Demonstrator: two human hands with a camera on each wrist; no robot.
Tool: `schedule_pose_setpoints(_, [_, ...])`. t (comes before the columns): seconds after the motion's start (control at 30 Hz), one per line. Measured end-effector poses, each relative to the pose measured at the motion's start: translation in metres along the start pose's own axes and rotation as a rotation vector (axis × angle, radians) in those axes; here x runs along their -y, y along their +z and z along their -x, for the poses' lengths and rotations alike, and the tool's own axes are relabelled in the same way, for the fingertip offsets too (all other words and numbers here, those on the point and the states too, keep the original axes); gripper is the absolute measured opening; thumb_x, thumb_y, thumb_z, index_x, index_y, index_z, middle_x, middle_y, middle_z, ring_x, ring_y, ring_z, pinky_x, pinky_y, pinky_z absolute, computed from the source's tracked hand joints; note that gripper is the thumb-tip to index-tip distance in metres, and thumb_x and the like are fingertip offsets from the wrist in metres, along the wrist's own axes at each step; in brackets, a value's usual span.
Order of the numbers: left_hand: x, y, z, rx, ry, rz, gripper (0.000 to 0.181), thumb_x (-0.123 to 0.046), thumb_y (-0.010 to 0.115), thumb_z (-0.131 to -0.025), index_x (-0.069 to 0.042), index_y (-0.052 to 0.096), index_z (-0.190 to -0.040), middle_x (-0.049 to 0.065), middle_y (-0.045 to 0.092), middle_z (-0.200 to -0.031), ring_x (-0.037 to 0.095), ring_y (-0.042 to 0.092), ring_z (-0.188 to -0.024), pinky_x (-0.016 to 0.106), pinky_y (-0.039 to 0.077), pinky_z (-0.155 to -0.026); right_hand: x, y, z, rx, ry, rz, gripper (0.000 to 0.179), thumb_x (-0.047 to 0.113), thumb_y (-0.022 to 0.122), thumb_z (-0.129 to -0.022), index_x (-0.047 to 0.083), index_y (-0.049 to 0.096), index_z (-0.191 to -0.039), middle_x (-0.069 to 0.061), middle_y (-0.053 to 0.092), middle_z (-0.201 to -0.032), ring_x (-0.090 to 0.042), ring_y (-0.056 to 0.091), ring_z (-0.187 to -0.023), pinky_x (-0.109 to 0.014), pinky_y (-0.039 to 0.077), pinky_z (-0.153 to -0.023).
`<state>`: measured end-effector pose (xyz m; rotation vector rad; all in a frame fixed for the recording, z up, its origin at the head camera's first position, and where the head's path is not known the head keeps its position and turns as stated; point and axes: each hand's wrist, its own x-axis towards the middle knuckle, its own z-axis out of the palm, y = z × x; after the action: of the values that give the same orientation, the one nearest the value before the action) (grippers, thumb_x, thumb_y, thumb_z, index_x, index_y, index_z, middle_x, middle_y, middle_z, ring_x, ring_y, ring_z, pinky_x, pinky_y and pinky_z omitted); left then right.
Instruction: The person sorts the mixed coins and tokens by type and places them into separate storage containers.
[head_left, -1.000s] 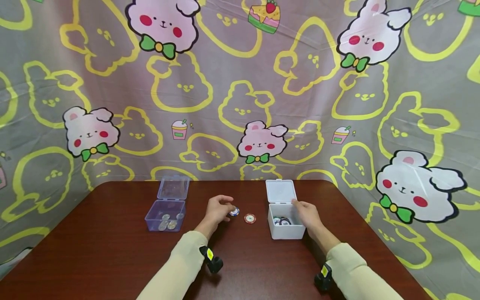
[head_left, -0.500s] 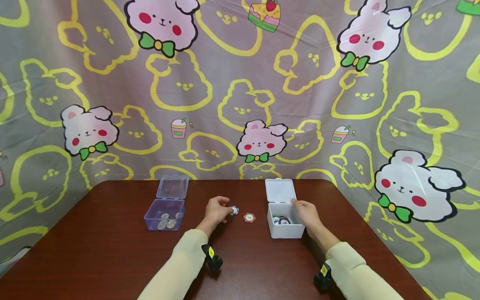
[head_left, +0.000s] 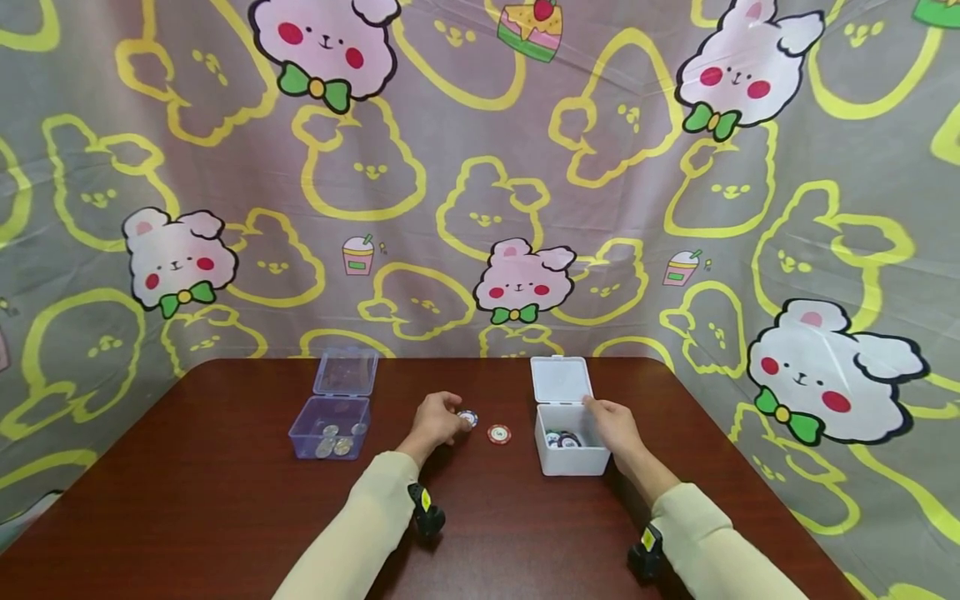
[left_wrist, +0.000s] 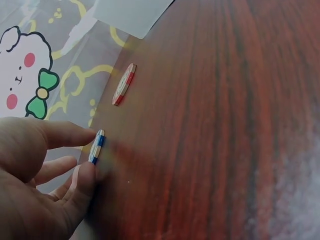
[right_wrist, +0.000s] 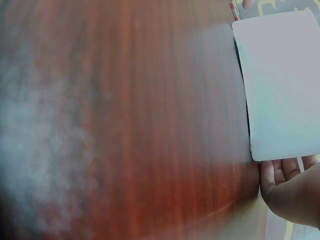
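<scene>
My left hand [head_left: 437, 421] pinches a blue-and-white poker chip [head_left: 468, 418] by its edges, between thumb and index finger, low over the table. In the left wrist view the blue chip [left_wrist: 97, 146] shows nearly edge-on. A red-and-white poker chip [head_left: 498, 434] lies flat just right of it. My right hand [head_left: 617, 427] grips the right side wall of a white plastic box [head_left: 573, 463], whose hinged lid stands up at the back. Several poker chips [head_left: 564, 440] lie inside it. From the right wrist, the box front [right_wrist: 280, 90] partly hides my fingers.
A clear purple box [head_left: 330, 425] with its lid raised stands on the left, several silvery coins [head_left: 333, 442] inside. The dark wood table [head_left: 480, 525] reaches back to a patterned cloth [head_left: 427, 208] hanging behind it.
The left thumb and fingers have settled closer around the blue chip's edge. My right hand and the white box keep their places, with only a slight shift of the head view.
</scene>
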<state>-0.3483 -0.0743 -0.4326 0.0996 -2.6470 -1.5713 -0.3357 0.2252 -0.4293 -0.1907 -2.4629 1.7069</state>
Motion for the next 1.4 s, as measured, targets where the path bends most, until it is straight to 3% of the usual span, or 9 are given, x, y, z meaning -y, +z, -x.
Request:
schedule_pose_setpoints(0.23, [-0.0016, 0.0016, 0.0022, -0.012, 0.017, -0.052, 0.043, 0.001, 0.084, -0.074, 0.001, 0.069, -0.115, 0.013, 0.064, -0.097, 0.02, 0.059, -0.059, 0.029, 0.052, -0.049, 0.0007, -0.0005, 0.0004, 0.012, 0.007, 0.005, 0.044, 0.033, 0.052, -0.104, -0.008, 0.067, -0.101, -0.008, 0.05, -0.087, -0.028, 0.042, -0.097, -0.038, 0.031, -0.077])
schedule_pose_setpoints(0.5, [-0.0026, 0.0016, 0.006, -0.046, 0.075, -0.176, 0.041, -0.002, 0.087, -0.072, 0.0, 0.072, -0.111, 0.011, 0.067, -0.097, 0.025, 0.061, -0.087, 0.039, 0.052, -0.079, 0.0006, -0.0011, 0.0014, 0.01, 0.014, 0.007, 0.042, 0.034, 0.053, -0.104, -0.004, 0.067, -0.092, -0.004, 0.042, -0.076, -0.026, 0.042, -0.09, -0.037, 0.03, -0.073])
schedule_pose_setpoints(0.77, [-0.0042, 0.0032, 0.0038, -0.039, 0.083, -0.217, 0.039, -0.007, 0.087, -0.073, 0.002, 0.073, -0.108, 0.013, 0.068, -0.101, 0.027, 0.061, -0.089, 0.042, 0.053, -0.081, 0.0005, -0.0015, 0.0015, 0.009, 0.024, 0.005, 0.043, 0.035, 0.053, -0.104, -0.003, 0.067, -0.09, -0.005, 0.043, -0.079, -0.026, 0.042, -0.093, -0.038, 0.03, -0.075])
schedule_pose_setpoints(1.03, [-0.005, 0.0028, 0.0048, -0.038, 0.065, -0.223, 0.031, -0.008, 0.087, -0.074, 0.001, 0.075, -0.102, 0.012, 0.068, -0.097, 0.027, 0.061, -0.087, 0.041, 0.054, -0.079, 0.0015, -0.0013, 0.0019, 0.011, 0.019, 0.007, 0.041, 0.035, 0.054, -0.104, -0.001, 0.065, -0.086, -0.003, 0.037, -0.071, -0.023, 0.04, -0.084, -0.037, 0.029, -0.071])
schedule_pose_setpoints(1.4, [-0.0045, 0.0025, 0.0027, -0.04, 0.061, -0.221, 0.032, -0.008, 0.089, -0.073, 0.0, 0.075, -0.1, 0.011, 0.068, -0.095, 0.025, 0.061, -0.086, 0.04, 0.054, -0.078, 0.0017, -0.0016, 0.0013, 0.015, 0.013, 0.009, 0.044, 0.035, 0.053, -0.104, -0.006, 0.068, -0.099, -0.005, 0.044, -0.079, -0.026, 0.042, -0.091, -0.037, 0.03, -0.073])
